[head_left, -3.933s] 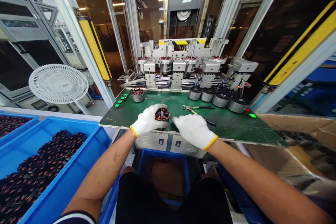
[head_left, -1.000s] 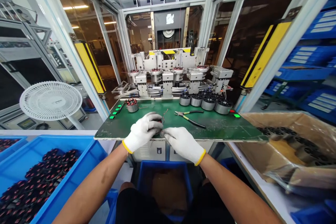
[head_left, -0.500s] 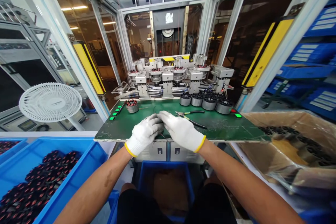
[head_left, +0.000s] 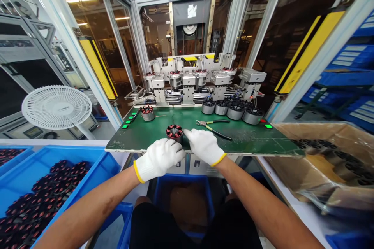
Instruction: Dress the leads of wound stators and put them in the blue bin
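Note:
A wound stator (head_left: 174, 134) with red windings and a black-and-grey body stands upright near the front edge of the green bench. My left hand (head_left: 160, 156), in a white glove, is closed just in front of it at the bench edge; whatever the curled fingers hold is hidden. On the stator's right side, my gloved right hand (head_left: 204, 146) has its fingers stretched toward it, the tips at or touching its wall. Cutting pliers (head_left: 214, 127) with green-and-black handles lie behind the right hand. Another wound stator (head_left: 147, 113) with a loose wire stands at the back left.
Several unwound stators (head_left: 235, 111) stand at the bench's back right. Behind is a winding machine (head_left: 188, 81) holding stators. A blue bin (head_left: 96, 159) of wound parts is left, below a white fan (head_left: 57, 107); a lined carton (head_left: 336, 134) is right. Yellow posts flank the bench.
My hands have parted from over the stator, which is now visible. The left hand has come down toward me; the right has shifted slightly right. The camera view has also shifted a little.

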Motion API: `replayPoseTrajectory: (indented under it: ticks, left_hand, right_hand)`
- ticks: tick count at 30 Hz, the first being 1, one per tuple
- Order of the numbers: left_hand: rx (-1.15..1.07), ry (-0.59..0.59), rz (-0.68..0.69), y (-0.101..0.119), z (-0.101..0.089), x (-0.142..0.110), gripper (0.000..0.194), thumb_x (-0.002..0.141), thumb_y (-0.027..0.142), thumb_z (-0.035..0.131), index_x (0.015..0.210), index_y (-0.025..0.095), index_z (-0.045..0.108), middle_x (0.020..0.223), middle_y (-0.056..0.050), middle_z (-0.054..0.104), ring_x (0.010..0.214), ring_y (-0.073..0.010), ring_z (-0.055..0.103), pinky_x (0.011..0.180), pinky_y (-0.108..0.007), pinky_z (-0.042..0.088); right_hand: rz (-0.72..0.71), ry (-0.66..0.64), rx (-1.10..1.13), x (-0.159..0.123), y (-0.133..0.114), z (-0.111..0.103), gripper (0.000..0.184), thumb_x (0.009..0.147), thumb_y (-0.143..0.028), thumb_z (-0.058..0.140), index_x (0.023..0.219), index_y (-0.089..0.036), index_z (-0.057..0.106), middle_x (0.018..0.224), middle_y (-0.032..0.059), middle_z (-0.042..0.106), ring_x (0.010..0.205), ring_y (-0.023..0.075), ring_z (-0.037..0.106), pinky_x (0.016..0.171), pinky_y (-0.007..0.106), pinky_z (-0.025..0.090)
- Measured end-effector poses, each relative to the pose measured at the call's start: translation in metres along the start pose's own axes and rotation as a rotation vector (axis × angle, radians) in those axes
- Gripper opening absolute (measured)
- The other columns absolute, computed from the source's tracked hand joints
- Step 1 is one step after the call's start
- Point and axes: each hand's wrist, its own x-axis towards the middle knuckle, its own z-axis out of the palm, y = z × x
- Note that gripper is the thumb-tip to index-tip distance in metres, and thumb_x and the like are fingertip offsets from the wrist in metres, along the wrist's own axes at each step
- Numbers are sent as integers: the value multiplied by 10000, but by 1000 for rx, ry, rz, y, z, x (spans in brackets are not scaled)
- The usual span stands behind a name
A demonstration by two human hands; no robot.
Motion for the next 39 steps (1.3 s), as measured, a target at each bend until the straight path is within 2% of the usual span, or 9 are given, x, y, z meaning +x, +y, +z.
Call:
replayPoseTrajectory:
  ticks: [4, 8, 10, 13, 19, 23, 30, 33, 39]
  left_hand:
    - [-176, 106, -96, -5, 6, -5, 291, 842, 141, 426, 1045, 195, 627, 950, -81, 692, 841, -232, 621, 710, -358, 474]
    - [-580, 293, -416, -13, 2, -4, 271, 905, 247, 406, 1028, 230, 647, 967, -30, 713, 888, -180, 648, 785, -292, 496]
    - [-740, 302, -573, -20, -5, 4, 260, 913, 301, 417, 1004, 235, 651, 918, -4, 718, 833, -159, 653, 739, -261, 499]
    - [-823, 245, -644, -33, -19, 26, 232, 863, 281, 459, 954, 226, 665, 866, 11, 716, 794, -156, 644, 707, -254, 495]
    - [-557, 3, -611, -37, -38, 80, 238, 773, 280, 502, 875, 253, 716, 904, -14, 725, 868, -222, 637, 708, -308, 476]
    - [-478, -65, -570, -34, -35, 91, 253, 763, 263, 506, 896, 257, 721, 970, -32, 721, 892, -236, 643, 697, -308, 475]
    - [-552, 215, -498, -41, -17, 36, 286, 828, 338, 580, 1100, 300, 658, 1066, 24, 710, 966, -195, 648, 799, -283, 504]
    - [-440, 304, -326, -38, 5, 13, 203, 871, 302, 562, 1020, 249, 691, 1068, -14, 708, 975, -184, 645, 858, -295, 498]
    - [-257, 409, -197, -34, 36, 6, 252, 919, 272, 490, 1102, 220, 655, 1135, -51, 688, 1037, -205, 624, 879, -353, 497]
  right_hand:
    - [34, 24, -10, 5, -4, 0, 296, 903, -190, 371, 1113, -229, 575, 820, 84, 617, 735, 266, 622, 571, 304, 351]
    - [34, 7, -14, 5, -5, -1, 245, 882, -150, 367, 988, -209, 579, 790, 88, 619, 731, 278, 633, 581, 314, 386]
    - [13, -4, -23, 1, -8, -1, 214, 868, -138, 377, 933, -193, 574, 763, 89, 616, 719, 286, 638, 584, 331, 409]
    - [-33, -13, -27, -8, -17, -4, 156, 852, -139, 409, 874, -162, 562, 736, 103, 612, 706, 301, 641, 585, 366, 440]
    - [-19, -81, -26, -17, -47, -12, 164, 809, -74, 425, 861, -95, 579, 702, 156, 617, 658, 338, 645, 520, 430, 472]
    - [4, -69, -36, -16, -56, -14, 200, 798, -34, 397, 859, -67, 585, 679, 168, 612, 646, 346, 648, 493, 427, 471]
    - [11, -22, -13, -20, -52, -16, 180, 819, -67, 404, 876, -93, 573, 723, 159, 620, 672, 322, 651, 528, 410, 482]
    - [-33, -19, -20, -24, -46, -17, 170, 821, -81, 411, 877, -100, 570, 718, 150, 618, 668, 309, 649, 537, 392, 480]
    - [-4, -43, -93, -26, -26, -18, 166, 804, -85, 430, 877, -138, 569, 722, 125, 629, 678, 322, 652, 553, 396, 472]
